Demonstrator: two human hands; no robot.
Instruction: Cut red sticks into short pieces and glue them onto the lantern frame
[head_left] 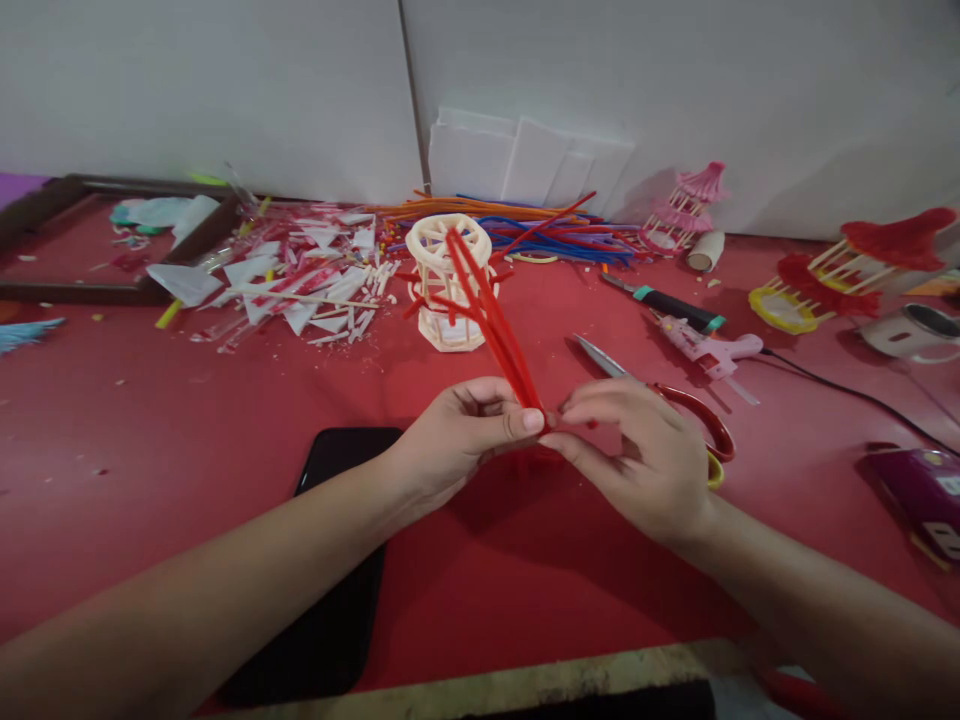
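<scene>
A bundle of red pipe cleaners rises at a slant in front of me, its upper ends spread apart. My left hand pinches the bundle near its lower end, thumb on top. Right beside that, my right hand is closed, thumb and fingers brought together at the bottom ends of the pipe cleaners; a short red tip pokes out below its fingers. Behind the bundle stands a cream-coloured, cage-like frame with a spoked round top, partly covered by the red strands.
Scissors lie partly behind my right hand, near a utility knife and a pink glue gun. A black phone rests under my left forearm. Scraps, coloured pipe cleaners and red-and-yellow tiered models sit farther back.
</scene>
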